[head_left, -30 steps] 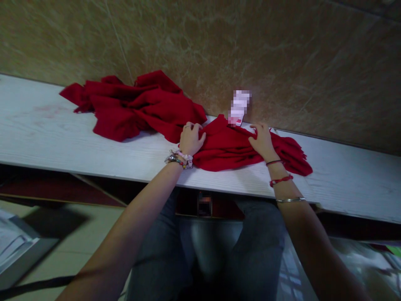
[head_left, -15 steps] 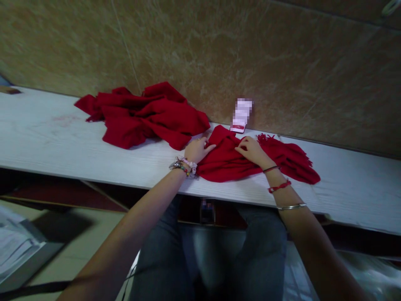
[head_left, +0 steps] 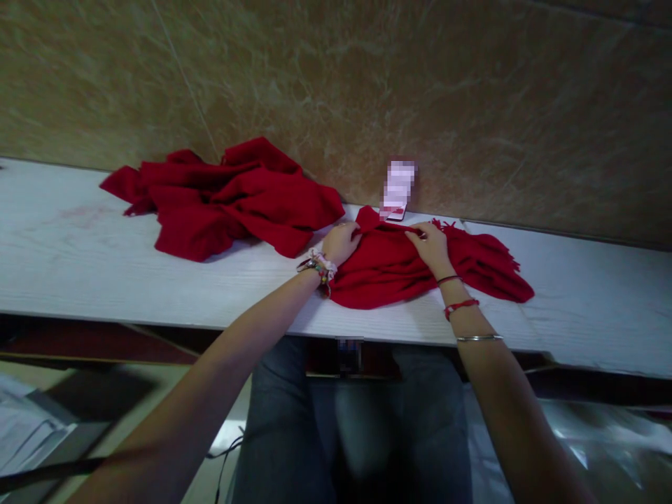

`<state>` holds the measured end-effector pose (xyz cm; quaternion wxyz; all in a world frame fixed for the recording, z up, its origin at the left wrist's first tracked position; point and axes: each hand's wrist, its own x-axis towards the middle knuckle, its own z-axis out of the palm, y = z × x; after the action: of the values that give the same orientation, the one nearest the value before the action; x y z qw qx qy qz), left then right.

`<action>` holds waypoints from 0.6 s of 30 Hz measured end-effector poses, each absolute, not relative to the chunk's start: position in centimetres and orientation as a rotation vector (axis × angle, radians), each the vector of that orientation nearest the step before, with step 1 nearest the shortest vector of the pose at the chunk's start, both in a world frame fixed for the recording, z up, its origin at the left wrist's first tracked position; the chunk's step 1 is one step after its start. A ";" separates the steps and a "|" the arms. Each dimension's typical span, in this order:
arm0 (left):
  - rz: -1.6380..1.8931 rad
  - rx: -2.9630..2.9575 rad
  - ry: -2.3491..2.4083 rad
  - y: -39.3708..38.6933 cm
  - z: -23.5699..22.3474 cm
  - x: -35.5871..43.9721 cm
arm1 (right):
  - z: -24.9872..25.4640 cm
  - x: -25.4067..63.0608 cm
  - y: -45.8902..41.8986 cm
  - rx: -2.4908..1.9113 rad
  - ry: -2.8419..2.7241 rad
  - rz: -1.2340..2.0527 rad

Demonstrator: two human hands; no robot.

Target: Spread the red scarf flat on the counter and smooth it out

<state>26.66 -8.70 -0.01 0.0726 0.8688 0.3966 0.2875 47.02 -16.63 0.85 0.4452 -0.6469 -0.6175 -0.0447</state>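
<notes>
Compared with half a second ago, the right hand (head_left: pixel 431 246) has shifted outward from the middle of the nearer red cloth (head_left: pixel 381 264) to its far edge, and the left hand (head_left: pixel 340 243) has come up toward that same edge. The gap between the 2 hands is now a little wider, and the strip of edge spanning it looks fairly straight – a sign, I judge, that the cloth is being lined up rather than just bunched.

The right hand is narrow, its thumb and forefinger pinching the cloth. The left hand is bent over the cloth's left end, thumb close to the fingers; I cannot tell whether fabric is caught between them. The cloth lies between and beneath the hands on a white ledge (head_left: pixel 126 287), with loose folds on the near side and a fringe (head_left: pixel 446 225) just beyond the right hand.

Left of the left hand, the other red cloth (head_left: pixel 246 199) lies rumpled, unchanged. The phone (head_left: pixel 399 187) – its screen blurred – leans against the wall (head_left: pixel 504 105) beyond the hands, between them.
</notes>
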 end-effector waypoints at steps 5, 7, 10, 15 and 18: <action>1.098 2.367 1.253 -8.5 -0.2 25.6 | 0.6 48.3 -16.8 -1.402 -1.316 0.209; 1.184 2.294 1.254 -8.4 -0.1 24.9 | 0.8 48.1 -16.7 -1.356 -1.413 0.329; 1.297 2.233 1.202 -8.3 -0.2 24.3 | 1.5 47.4 -16.2 -1.333 -1.598 0.368; 1.288 2.409 1.118 -8.2 -0.7 24.2 | 1.9 47.2 -15.4 -1.364 -1.711 0.440; 1.185 2.558 1.088 -8.3 -0.8 24.4 | 1.7 47.5 -15.6 -1.314 -1.704 0.463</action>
<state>24.36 -8.32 -0.79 0.0598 0.8449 0.3594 0.3915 47.51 -15.56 1.75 0.4531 -0.5321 -0.6902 0.1875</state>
